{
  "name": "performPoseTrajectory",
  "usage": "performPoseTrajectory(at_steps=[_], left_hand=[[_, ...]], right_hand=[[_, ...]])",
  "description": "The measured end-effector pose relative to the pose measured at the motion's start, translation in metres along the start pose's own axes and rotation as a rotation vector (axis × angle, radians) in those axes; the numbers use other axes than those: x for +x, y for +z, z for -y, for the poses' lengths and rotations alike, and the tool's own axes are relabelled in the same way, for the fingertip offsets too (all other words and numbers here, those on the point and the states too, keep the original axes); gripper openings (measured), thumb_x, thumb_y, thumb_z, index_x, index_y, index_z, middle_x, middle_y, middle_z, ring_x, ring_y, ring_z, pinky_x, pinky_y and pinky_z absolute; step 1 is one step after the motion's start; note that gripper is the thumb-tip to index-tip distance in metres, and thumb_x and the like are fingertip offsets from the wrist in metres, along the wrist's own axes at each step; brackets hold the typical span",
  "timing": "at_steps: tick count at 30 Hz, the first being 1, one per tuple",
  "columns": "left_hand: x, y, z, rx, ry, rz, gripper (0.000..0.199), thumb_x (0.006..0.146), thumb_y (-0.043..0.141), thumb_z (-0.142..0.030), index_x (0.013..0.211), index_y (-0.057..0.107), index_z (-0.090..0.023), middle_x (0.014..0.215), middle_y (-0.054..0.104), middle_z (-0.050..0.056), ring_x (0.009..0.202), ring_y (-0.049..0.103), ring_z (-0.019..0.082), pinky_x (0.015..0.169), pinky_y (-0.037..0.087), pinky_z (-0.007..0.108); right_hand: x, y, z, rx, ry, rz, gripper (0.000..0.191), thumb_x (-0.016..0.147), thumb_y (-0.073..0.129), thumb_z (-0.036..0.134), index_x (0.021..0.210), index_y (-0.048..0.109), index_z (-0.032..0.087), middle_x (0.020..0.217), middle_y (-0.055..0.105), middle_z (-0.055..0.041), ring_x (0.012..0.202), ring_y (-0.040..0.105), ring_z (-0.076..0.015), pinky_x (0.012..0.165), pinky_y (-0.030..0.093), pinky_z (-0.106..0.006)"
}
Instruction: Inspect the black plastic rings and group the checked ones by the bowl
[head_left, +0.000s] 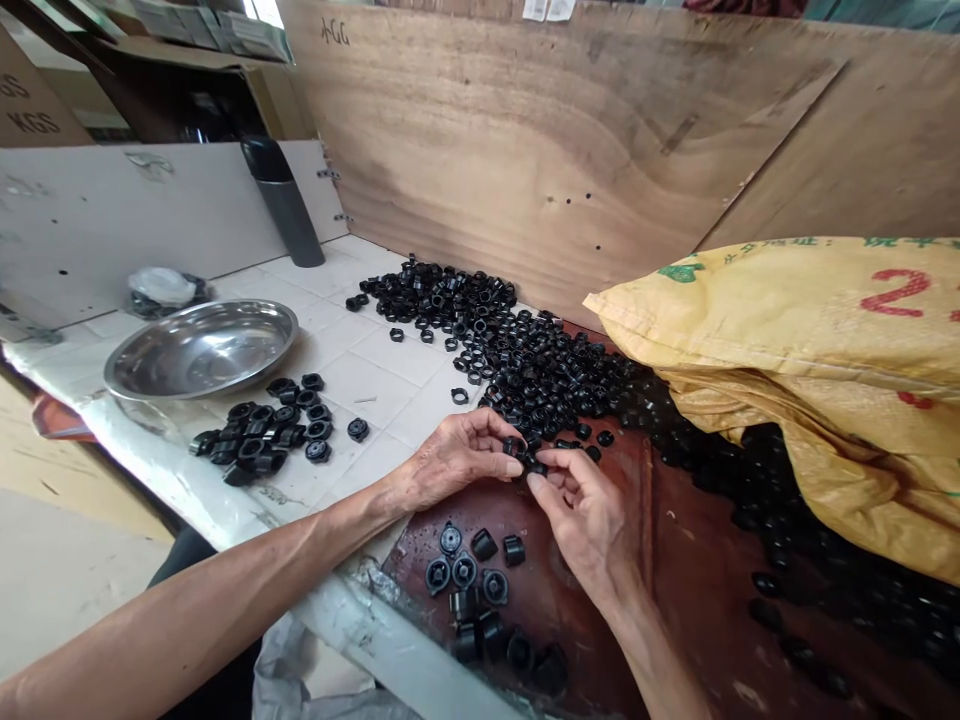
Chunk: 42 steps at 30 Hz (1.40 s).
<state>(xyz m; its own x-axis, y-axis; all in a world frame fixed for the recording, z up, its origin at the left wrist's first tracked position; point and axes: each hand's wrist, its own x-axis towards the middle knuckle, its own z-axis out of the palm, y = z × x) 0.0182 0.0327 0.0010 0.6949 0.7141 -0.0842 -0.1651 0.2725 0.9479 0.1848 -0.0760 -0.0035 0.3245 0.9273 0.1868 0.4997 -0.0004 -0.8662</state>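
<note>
My left hand [457, 460] and my right hand [577, 510] meet above a brown wooden board [600, 560], their fingertips pinching small black plastic parts [521, 452] between them. The fingers partly hide these parts, so their exact shape is unclear. A large heap of black plastic rings [540, 370] spreads just beyond my fingertips. Below my hands stands a small group of assembled black plastic fittings [465, 585]. Left of my left hand, a second group of fittings [262, 435] rests on white tiles [375, 365].
A steel bowl [202, 348] stands on the tiled counter, with a clear plastic bag [161, 290] behind it. A dark flask [283, 200] stands against a pale board. A yellow woven sack [810, 350] spills black parts at right. Plywood sheets [510, 130] form the back wall.
</note>
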Motion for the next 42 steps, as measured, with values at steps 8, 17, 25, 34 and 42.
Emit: performPoseTrajectory(at_steps=[8,17,25,34,42], left_hand=[[-0.009,0.008,0.001,-0.077,-0.007,0.073,0.037,0.071,0.089,-0.018,0.1,0.066,-0.015,0.087,0.076,0.004,0.081,0.074,0.017,0.077,0.058,0.03],[-0.015,0.007,-0.007,-0.135,0.034,0.058,0.031,0.08,0.083,-0.019,0.107,0.069,-0.013,0.101,0.079,0.008,0.093,0.076,0.019,0.094,0.058,0.034],[-0.013,0.008,-0.004,-0.181,0.191,0.052,0.024,0.078,0.084,-0.014,0.092,0.065,-0.015,0.102,0.074,0.004,0.092,0.071,0.015,0.086,0.057,0.028],[-0.018,0.012,-0.008,-0.014,0.209,-0.038,0.019,0.084,0.08,-0.026,0.098,0.073,-0.015,0.109,0.074,0.009,0.094,0.073,0.02,0.087,0.059,0.035],[-0.014,0.011,-0.005,0.132,0.206,-0.018,0.022,0.08,0.083,-0.031,0.075,0.071,-0.014,0.108,0.073,0.01,0.1,0.07,0.021,0.095,0.056,0.037]], right_hand=[[-0.006,0.0,0.012,0.152,-0.097,-0.058,0.017,0.091,0.067,0.029,0.106,0.072,0.024,0.107,0.073,-0.0059,0.091,0.072,-0.0196,0.082,0.061,-0.031],[-0.003,-0.006,0.021,0.251,0.046,-0.097,0.022,0.084,0.073,0.034,0.102,0.073,0.021,0.104,0.078,-0.0087,0.091,0.075,-0.0231,0.082,0.063,-0.034],[-0.004,-0.002,0.027,0.437,0.151,0.056,0.03,0.081,0.078,0.037,0.103,0.073,0.018,0.102,0.079,-0.0096,0.093,0.077,-0.0243,0.086,0.063,-0.035],[-0.006,0.001,0.027,0.628,0.214,0.046,0.031,0.082,0.08,0.038,0.105,0.073,0.02,0.101,0.08,-0.0075,0.09,0.078,-0.0225,0.09,0.064,-0.039],[-0.005,-0.001,0.032,0.328,0.104,-0.091,0.023,0.081,0.077,0.035,0.099,0.074,0.02,0.096,0.08,-0.007,0.087,0.077,-0.0232,0.08,0.065,-0.034]])
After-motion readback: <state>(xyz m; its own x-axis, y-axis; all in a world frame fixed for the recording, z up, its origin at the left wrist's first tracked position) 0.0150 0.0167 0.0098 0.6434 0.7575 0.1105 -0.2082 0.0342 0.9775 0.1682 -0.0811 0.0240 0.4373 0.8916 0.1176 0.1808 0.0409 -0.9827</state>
